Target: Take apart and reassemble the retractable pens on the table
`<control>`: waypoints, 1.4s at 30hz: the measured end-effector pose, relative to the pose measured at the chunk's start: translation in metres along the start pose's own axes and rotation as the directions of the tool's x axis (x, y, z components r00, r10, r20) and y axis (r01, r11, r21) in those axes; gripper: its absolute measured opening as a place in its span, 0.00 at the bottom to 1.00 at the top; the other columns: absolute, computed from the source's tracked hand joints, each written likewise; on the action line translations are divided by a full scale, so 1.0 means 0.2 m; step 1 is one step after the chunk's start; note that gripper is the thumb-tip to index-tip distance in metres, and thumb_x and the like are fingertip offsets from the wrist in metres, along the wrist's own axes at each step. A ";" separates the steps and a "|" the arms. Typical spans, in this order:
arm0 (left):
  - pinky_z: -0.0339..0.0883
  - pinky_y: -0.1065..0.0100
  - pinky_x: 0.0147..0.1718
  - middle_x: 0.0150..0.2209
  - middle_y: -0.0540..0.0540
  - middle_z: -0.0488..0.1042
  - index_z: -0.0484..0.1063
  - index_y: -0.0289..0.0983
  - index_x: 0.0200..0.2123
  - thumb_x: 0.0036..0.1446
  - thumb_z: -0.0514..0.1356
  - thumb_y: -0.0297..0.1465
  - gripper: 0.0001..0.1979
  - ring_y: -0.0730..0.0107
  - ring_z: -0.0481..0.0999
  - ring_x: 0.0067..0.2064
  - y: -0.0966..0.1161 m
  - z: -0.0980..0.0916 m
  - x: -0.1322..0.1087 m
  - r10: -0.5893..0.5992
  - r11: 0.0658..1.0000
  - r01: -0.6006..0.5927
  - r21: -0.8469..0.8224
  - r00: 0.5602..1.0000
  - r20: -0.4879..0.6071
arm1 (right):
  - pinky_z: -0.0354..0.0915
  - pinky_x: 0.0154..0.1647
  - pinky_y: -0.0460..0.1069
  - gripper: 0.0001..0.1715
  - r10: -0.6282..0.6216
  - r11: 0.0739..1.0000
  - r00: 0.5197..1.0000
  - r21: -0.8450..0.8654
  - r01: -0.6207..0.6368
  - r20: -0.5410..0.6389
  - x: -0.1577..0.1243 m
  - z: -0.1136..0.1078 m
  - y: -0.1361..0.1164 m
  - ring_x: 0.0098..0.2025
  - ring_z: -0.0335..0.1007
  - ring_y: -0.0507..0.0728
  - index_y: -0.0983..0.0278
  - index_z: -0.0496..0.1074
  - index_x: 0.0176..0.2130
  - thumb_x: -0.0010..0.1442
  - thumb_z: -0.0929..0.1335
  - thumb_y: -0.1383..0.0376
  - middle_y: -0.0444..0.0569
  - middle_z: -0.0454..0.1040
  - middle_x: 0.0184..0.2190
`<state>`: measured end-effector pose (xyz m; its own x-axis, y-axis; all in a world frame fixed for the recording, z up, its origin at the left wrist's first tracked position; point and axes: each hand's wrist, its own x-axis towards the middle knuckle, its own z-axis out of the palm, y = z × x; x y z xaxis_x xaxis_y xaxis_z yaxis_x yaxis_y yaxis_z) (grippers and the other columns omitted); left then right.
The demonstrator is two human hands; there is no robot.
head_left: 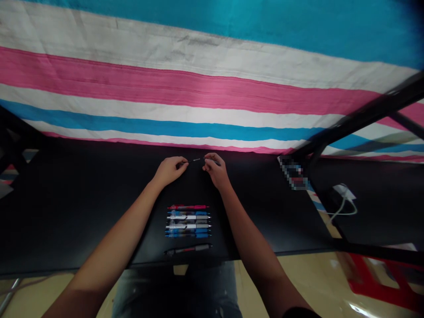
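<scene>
My left hand [170,169] and my right hand [214,168] are both closed over the far middle of a black table [82,207]. Between them stretches a thin pen refill [196,160], with each hand pinching one end or a pen part on it; the parts are too small to name surely. Nearer to me lies a neat row of several pens [188,221], red, blue and white, side by side. A single dark pen [187,250] lies apart from the row, close to the table's front edge.
A striped pink, white and blue cloth [198,88] hangs behind the table. A black metal frame [364,117] crosses at the right. A white charger with its cable [344,196] and a blurred flat item [293,174] lie at the right. A red object [380,278] sits on the floor.
</scene>
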<state>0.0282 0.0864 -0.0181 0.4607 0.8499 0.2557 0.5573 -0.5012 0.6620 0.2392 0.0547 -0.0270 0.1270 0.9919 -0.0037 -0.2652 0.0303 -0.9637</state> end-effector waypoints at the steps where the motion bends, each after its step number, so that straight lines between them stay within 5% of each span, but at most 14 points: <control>1: 0.66 0.65 0.35 0.36 0.46 0.82 0.79 0.39 0.40 0.65 0.58 0.36 0.11 0.65 0.78 0.34 0.00 0.00 0.00 -0.004 1.000 0.004 -0.006 1.000 -0.002 | 0.65 0.31 0.48 0.12 -0.001 1.000 1.000 0.001 0.001 0.003 0.00 0.00 0.00 0.23 0.57 0.49 0.59 0.72 0.37 0.51 0.73 0.60 0.38 0.62 0.23; 6: 0.67 0.65 0.36 0.36 0.46 0.82 0.79 0.39 0.40 0.65 0.57 0.36 0.11 0.65 0.77 0.33 0.01 -0.01 0.00 -0.013 1.000 0.012 -0.028 1.000 -0.027 | 0.66 0.33 0.49 0.15 0.007 1.000 1.000 -0.013 -0.007 0.021 0.00 -0.01 0.00 0.28 0.65 0.52 0.59 0.75 0.42 0.52 0.73 0.61 0.41 0.68 0.25; 42: 0.65 0.67 0.33 0.33 0.48 0.79 0.76 0.38 0.41 0.64 0.58 0.37 0.10 0.66 0.75 0.31 -0.02 0.02 0.00 -0.031 0.997 0.026 -0.071 0.998 -0.059 | 0.69 0.36 0.50 0.17 0.006 0.994 0.998 0.104 -0.013 0.065 0.00 -0.02 0.02 0.31 0.72 0.52 0.58 0.80 0.42 0.52 0.77 0.59 0.46 0.80 0.35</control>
<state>0.0288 0.0877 -0.0222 0.4016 0.8731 0.2765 0.5185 -0.4656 0.7172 0.2428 0.0549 -0.0320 0.0632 0.9980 0.0080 -0.3651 0.0306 -0.9305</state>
